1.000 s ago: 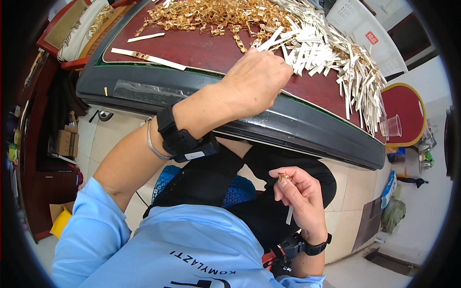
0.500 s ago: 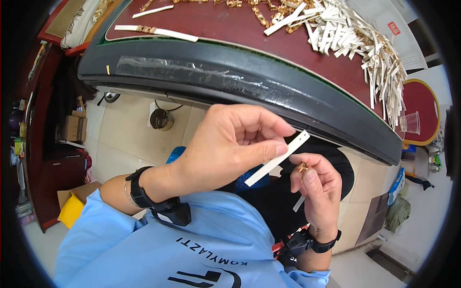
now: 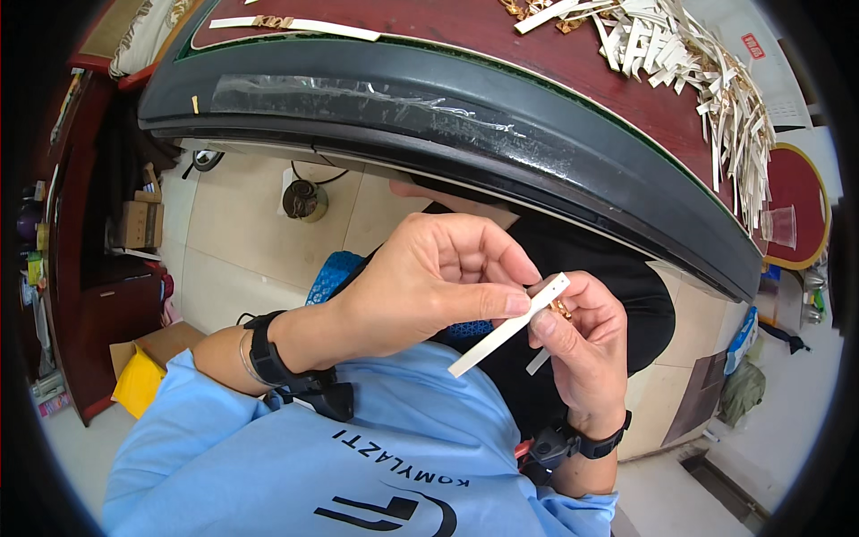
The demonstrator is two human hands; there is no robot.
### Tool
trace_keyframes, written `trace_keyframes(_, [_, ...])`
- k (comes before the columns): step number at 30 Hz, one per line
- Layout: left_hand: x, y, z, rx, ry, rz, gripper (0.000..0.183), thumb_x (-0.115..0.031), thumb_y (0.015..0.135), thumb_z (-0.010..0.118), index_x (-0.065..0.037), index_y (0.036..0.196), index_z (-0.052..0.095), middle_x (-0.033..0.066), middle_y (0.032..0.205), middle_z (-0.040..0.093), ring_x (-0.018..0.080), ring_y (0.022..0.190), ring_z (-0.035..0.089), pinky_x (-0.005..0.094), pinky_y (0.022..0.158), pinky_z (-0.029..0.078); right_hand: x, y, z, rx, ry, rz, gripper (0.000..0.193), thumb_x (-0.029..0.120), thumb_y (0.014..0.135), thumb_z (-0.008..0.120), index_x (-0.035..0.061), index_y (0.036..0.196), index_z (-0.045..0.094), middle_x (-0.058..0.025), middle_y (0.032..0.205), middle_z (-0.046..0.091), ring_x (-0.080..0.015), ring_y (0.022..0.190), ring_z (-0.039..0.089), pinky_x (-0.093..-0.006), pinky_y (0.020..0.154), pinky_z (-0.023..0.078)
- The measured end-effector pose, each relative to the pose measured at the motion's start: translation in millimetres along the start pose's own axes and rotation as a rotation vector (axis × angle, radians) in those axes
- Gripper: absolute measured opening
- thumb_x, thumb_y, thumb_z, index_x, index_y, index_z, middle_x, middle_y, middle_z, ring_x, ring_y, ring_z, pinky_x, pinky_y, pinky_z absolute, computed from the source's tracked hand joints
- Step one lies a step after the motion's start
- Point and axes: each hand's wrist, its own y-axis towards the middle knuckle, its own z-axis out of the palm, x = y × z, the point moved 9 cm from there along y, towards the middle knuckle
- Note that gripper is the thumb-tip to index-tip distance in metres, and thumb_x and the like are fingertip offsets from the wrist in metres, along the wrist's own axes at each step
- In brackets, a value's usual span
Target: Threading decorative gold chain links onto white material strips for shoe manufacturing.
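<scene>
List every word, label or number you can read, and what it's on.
Shirt: dark lettering and a mark, wording not copied.
White bin: red label, too small to read surely.
Packages at far left, blue bag: too small.
Strip in left hand: no words show.

The left hand [image 3: 434,285] pinches a white strip [image 3: 501,332], its upper end passing close to the right hand [image 3: 586,336], which grips a gold clasp [image 3: 562,310]. A second strip [image 3: 538,362] pokes out below. A strip heap [image 3: 667,46] covers the desk's [image 3: 501,45] right side; a clasped strip [image 3: 335,28] lies left.
</scene>
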Motion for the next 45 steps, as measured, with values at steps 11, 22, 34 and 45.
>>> trace_keyframes(11, [7.1, 0.7, 6.4, 0.13, -0.121, -0.097, 0.024, -0.002, 0.083, 0.075, 0.001, 0.103, 0.063, 0.009, 0.094, 0.069, 0.0113, 0.086, 0.068, 0.0234, 0.079, 0.054, -10.5, 1.3, 6.9, 0.144, 0.214, 0.113, 0.024, 0.002, 0.085, 0.073, -0.0012, 0.104, 0.061, -0.0081, 0.093, 0.068, -0.0085, 0.076, 0.063, -0.0206, 0.067, 0.051])
trace_keyframes(22, [7.7, -3.9, -13.2, 0.009, 0.073, -0.066, 0.022, 0.0, 0.087, 0.068, 0.004, 0.108, 0.064, 0.0083, 0.098, 0.068, 0.0103, 0.09, 0.065, 0.0229, 0.084, 0.053, -4.5, -5.6, -1.4, 0.052, -0.087, 0.045, 0.028, 0.013, 0.097, 0.054, -0.0052, 0.118, 0.061, -0.0055, 0.093, 0.063, -0.0081, 0.082, 0.058, -0.0223, 0.078, 0.045])
trace_keyframes(34, [23.0, -10.3, -18.4, -0.006, -0.028, -0.197, 0.011, 0.0, 0.09, 0.057, 0.001, 0.101, 0.057, 0.0094, 0.086, 0.066, 0.0123, 0.071, 0.064, 0.0246, 0.062, 0.051, 10.7, -11.7, 17.1, -0.004, -0.279, -0.226, 0.01, 0.001, 0.089, 0.064, -0.0024, 0.098, 0.065, -0.0082, 0.092, 0.066, -0.0123, 0.076, 0.06, -0.024, 0.075, 0.048])
trace_keyframes(45, [34.3, -19.8, -15.3, 0.024, -0.08, -0.205, 0.017, -0.008, 0.092, 0.062, 0.002, 0.105, 0.059, 0.009, 0.088, 0.066, 0.0131, 0.07, 0.066, 0.0218, 0.059, 0.046, 22.3, -14.5, 28.4, -0.098, -0.889, -0.428, 0.023, -0.003, 0.075, 0.072, 0.0014, 0.098, 0.067, -0.0069, 0.082, 0.067, -0.0188, 0.068, 0.057, -0.0263, 0.059, 0.043])
